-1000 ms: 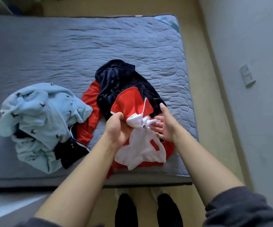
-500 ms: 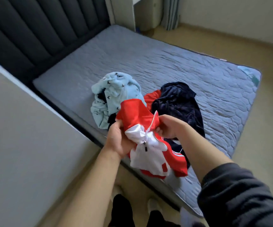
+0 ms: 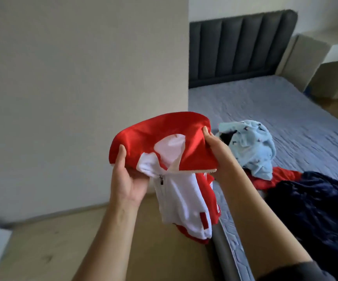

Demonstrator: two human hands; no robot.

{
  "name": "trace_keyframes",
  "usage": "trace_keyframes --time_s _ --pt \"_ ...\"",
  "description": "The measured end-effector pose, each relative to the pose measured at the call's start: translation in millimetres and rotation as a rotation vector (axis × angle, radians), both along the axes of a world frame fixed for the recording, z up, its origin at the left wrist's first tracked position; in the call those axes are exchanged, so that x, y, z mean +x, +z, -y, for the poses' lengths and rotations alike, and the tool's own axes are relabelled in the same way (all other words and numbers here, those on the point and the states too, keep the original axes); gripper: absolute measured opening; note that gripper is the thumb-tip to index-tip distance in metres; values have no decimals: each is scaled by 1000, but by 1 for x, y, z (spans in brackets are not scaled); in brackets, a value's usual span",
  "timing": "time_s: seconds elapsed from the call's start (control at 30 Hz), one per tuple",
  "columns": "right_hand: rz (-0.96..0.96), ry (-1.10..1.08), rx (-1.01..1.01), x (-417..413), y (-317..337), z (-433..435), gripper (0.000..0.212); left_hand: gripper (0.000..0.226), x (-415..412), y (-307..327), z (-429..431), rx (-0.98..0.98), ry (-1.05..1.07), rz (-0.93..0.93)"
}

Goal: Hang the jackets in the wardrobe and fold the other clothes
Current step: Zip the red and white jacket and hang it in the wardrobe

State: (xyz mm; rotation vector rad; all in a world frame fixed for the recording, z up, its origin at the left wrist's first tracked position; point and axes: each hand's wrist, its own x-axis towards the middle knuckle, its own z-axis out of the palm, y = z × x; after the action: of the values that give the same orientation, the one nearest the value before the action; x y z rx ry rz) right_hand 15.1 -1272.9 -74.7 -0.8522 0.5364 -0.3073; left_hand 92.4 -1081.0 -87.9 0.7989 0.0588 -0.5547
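Your left hand (image 3: 128,180) and right hand (image 3: 214,148) both clamp the red-and-white zip jacket (image 3: 176,169), now lifted clear of the bed (image 3: 285,110) as you have turned from the pile toward the pale wall (image 3: 83,78); the carry to the wardrobe has likely begun, while the light blue garment (image 3: 251,147) and navy fleece (image 3: 316,209) wait behind.

A grey quilted mattress (image 3: 285,110) stood on the right, a dark padded headboard (image 3: 241,47) behind it, a plain pale wall panel (image 3: 79,82) on the left, light wooden floor (image 3: 66,244) below.
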Motion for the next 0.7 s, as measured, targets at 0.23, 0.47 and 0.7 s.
trace_keyframes --time_s 0.23,0.47,0.7 --pt "14 321 19 77 23 -188 34 39 6 4 -204 11 287 -132" --pt "14 525 33 108 26 -398 33 33 -15 2 -423 138 439 -223" --pt "-45 821 17 127 15 -574 37 42 -54 1 -574 196 719 -302"
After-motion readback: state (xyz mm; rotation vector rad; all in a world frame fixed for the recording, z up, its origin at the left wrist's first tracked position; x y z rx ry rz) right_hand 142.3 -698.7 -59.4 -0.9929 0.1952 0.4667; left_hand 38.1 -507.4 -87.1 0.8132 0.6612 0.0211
